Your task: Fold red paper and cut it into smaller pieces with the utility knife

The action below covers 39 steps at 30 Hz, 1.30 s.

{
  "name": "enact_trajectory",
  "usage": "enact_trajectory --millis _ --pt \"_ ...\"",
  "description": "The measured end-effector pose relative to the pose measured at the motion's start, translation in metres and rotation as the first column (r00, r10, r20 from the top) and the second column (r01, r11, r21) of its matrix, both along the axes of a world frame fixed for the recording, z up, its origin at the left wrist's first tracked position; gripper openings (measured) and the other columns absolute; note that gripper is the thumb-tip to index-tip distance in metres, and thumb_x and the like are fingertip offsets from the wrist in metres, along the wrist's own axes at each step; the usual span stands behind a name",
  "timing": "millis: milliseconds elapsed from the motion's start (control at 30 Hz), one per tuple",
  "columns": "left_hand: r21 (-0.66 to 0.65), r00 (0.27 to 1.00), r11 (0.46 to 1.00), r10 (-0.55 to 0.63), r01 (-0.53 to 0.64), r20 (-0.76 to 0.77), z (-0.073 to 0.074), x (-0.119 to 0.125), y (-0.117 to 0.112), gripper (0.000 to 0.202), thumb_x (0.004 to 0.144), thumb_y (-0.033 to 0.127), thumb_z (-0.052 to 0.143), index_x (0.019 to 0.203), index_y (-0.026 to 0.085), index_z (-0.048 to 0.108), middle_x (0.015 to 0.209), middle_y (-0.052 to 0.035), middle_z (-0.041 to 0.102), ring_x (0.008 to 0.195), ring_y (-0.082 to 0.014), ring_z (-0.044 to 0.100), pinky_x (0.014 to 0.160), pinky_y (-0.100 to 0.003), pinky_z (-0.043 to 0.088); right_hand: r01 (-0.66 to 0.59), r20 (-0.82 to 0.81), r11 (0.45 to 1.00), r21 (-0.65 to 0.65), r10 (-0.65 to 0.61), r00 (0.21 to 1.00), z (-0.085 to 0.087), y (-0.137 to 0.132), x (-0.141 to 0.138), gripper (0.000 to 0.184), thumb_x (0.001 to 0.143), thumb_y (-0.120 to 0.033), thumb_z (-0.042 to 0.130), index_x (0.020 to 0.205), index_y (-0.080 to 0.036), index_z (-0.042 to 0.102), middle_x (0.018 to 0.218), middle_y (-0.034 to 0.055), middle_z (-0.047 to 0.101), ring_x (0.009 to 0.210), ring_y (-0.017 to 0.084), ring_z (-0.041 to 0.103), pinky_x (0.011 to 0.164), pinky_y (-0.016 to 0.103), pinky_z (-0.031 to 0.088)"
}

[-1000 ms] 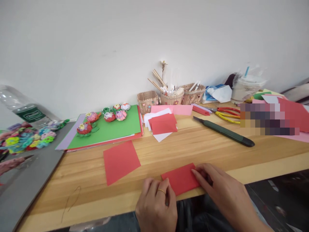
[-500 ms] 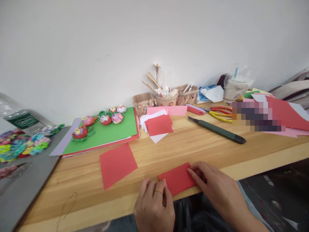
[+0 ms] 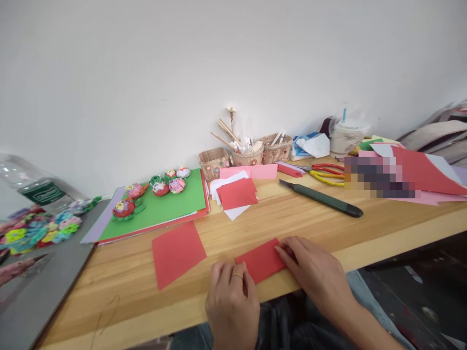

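A folded red paper [image 3: 260, 260] lies at the near edge of the wooden table [image 3: 292, 223]. My left hand [image 3: 230, 299], with a ring on one finger, presses its curled fingertips on the paper's left corner. My right hand [image 3: 314, 272] lies flat across the paper's right side, fingers stretched out and pressing it down. A loose red paper square [image 3: 177, 253] rests flat on the table just left of my hands.
A green paper stack [image 3: 164, 204] carries paper flowers [image 3: 124, 208]. Behind are red and white sheets [image 3: 235, 193], small baskets with sticks [image 3: 248, 153], a dark utility knife [image 3: 321, 198], pliers [image 3: 324, 172], a lidded cup [image 3: 345, 136], a bottle [image 3: 32, 182] and coloured flowers [image 3: 40, 228] at left.
My hands and the folded red paper sit slightly farther left and up in view; the camera has shifted a little. My right hand's fingers have slid further over the paper.
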<state>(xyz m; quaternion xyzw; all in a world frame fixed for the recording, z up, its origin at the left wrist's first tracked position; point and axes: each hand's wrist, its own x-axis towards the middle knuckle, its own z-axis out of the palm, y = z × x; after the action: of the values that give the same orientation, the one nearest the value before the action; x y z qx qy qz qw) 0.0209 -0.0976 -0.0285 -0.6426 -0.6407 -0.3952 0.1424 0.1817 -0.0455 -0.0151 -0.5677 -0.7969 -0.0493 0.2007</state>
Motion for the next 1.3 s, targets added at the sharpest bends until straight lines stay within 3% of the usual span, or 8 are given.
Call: enact_trajectory --millis 333,433,533,667,800,933,1167,1300 --pt "-0.099 0.998 0.995 0.011 -0.018 -0.068 0.009 -0.003 -0.001 0.023 0.085 0.009 0.046 0.078 0.016 0.067 0.078 -0.0099 0.061 0.08 -0.0264 0.052 0.066 -0.039 0.048 -0.018 -0.003 0.999 0.041 0.019 1.0 -0.004 0.006 -0.002 0.016 0.087 -0.029 0.052 0.073 -0.022 0.051 0.065 -0.0027 0.062 0.057 0.015 0.061 0.048 0.026 0.04" --pt "-0.129 0.971 0.984 -0.149 0.126 -0.188 0.012 -0.009 0.003 0.033 0.088 0.007 0.042 0.103 0.022 0.067 0.104 -0.0101 0.064 0.101 -0.0305 0.053 0.082 -0.052 0.047 -0.039 0.011 0.996 0.075 0.038 0.999 -0.005 0.008 -0.001 0.017 0.088 -0.028 0.051 0.072 -0.022 0.051 0.064 -0.0021 0.06 0.057 0.016 0.061 0.047 0.026 0.04" --pt "-0.251 0.882 0.916 -0.379 0.314 -0.279 0.011 -0.018 0.008 0.036 0.092 0.01 0.041 0.11 0.03 0.064 0.115 -0.0032 0.066 0.117 -0.0328 0.048 0.093 -0.069 0.033 -0.077 0.024 0.99 0.121 0.074 0.997 -0.002 0.009 0.001 0.02 0.09 -0.027 0.046 0.073 -0.021 0.054 0.069 0.0008 0.061 0.064 0.017 0.061 0.049 0.026 0.041" --pt "-0.331 0.848 0.88 -0.441 0.342 -0.294 0.006 -0.023 0.011 0.029 0.094 0.02 0.044 0.114 0.03 0.062 0.118 -0.0039 0.065 0.125 -0.0327 0.043 0.097 -0.077 0.016 -0.143 0.05 0.967 0.209 0.135 0.99 0.002 -0.005 0.0 0.029 0.095 -0.025 0.035 0.09 -0.019 0.063 0.088 0.008 0.064 0.081 0.02 0.06 0.066 0.032 0.045" --pt "-0.406 0.813 0.858 -0.465 0.316 -0.35 0.007 -0.023 0.009 0.029 0.093 0.024 0.048 0.119 0.029 0.059 0.126 -0.0065 0.061 0.131 -0.0341 0.037 0.099 -0.077 0.009 -0.325 0.088 0.884 0.336 0.314 0.945 -0.009 -0.033 -0.006 0.042 0.097 -0.038 0.03 0.109 -0.014 0.062 0.106 0.0092 0.066 0.098 0.02 0.056 0.086 0.033 0.04" --pt "-0.509 0.77 0.791 -0.545 0.339 -0.333 0.008 -0.031 0.011 0.039 0.091 0.019 0.048 0.13 0.025 0.051 0.134 -0.0084 0.054 0.133 -0.0348 0.034 0.102 -0.072 0.017 -0.361 0.092 0.876 0.319 0.351 0.932 -0.026 -0.046 -0.007 0.059 0.093 -0.053 0.026 0.117 -0.01 0.059 0.115 0.0095 0.064 0.108 0.021 0.053 0.095 0.034 0.035" --pt "-0.446 0.593 0.764 -0.644 0.467 -0.483 0.004 -0.054 0.008 0.042 0.091 0.013 0.048 0.132 0.021 0.047 0.137 -0.0105 0.05 0.139 -0.0317 0.021 0.105 -0.059 0.029 -0.386 0.133 0.859 0.336 0.363 0.922 -0.03 -0.04 -0.003 0.034 0.093 -0.025 0.04 0.117 -0.013 0.06 0.115 0.0058 0.065 0.107 0.018 0.053 0.099 0.035 0.033" --pt "-0.448 0.542 0.773 -0.634 0.448 -0.552 0.007 -0.06 0.003 0.037 0.095 0.017 0.042 0.132 0.02 0.047 0.134 -0.0096 0.053 0.137 -0.0271 0.029 0.106 -0.053 0.031 -0.46 0.195 0.838 0.292 0.419 0.887 -0.03 -0.039 0.008 0.039 0.088 -0.013 0.038 0.124 -0.012 0.054 0.123 0.005 0.061 0.114 0.017 0.051 0.101 0.034 0.034"
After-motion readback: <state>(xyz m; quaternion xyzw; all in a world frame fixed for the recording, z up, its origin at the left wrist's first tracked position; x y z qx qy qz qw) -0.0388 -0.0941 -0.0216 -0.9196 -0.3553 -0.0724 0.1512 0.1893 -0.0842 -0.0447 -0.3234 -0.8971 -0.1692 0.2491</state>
